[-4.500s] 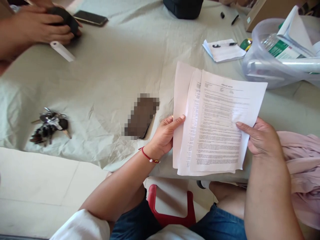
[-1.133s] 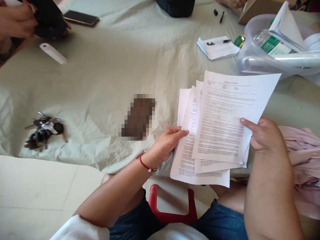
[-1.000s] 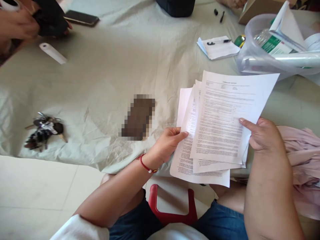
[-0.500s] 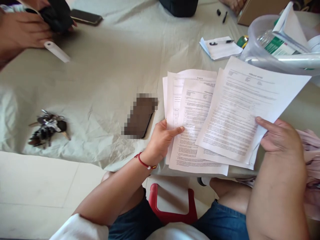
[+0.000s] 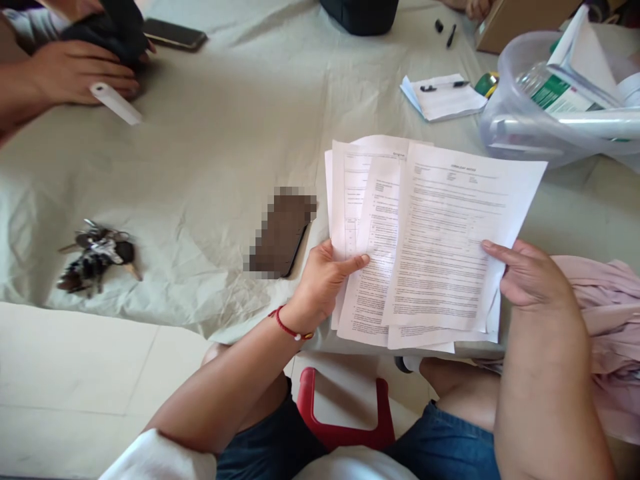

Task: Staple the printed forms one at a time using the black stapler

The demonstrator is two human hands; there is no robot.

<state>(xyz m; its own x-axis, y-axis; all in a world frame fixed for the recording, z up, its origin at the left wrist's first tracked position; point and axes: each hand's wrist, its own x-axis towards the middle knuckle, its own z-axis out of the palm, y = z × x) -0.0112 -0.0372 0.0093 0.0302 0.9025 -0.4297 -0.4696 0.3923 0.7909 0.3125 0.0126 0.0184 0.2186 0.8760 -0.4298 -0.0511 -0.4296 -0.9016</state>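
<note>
Between my two hands, several printed paper sheets are held up over the table's front edge. My left hand point(image 5: 327, 277) pinches the left sheets point(image 5: 367, 200), its thumb flat on the print and its other fingers behind. My right hand point(image 5: 530, 273) grips the right sheets point(image 5: 445, 247) by their right edge, thumb in front. Those right sheets overlap the left ones. Just left of my left hand lies a phone point(image 5: 283, 233), its screen pixelated. A red bracelet point(image 5: 290, 327) circles my left wrist.
A bunch of keys point(image 5: 97, 257) lies left on the cloth-covered table point(image 5: 200, 153). Another person's hand point(image 5: 80, 70) rests by a white roll point(image 5: 116, 103) and a second phone point(image 5: 175, 33). A plastic basket point(image 5: 505, 127), a notepad point(image 5: 445, 100) and pink cloth point(image 5: 600, 307) are on the right.
My right hand has moved left with its sheets, which now stand straighter and cover more of the left sheets. My left hand stays in place. The other person's hand has shifted slightly.
</note>
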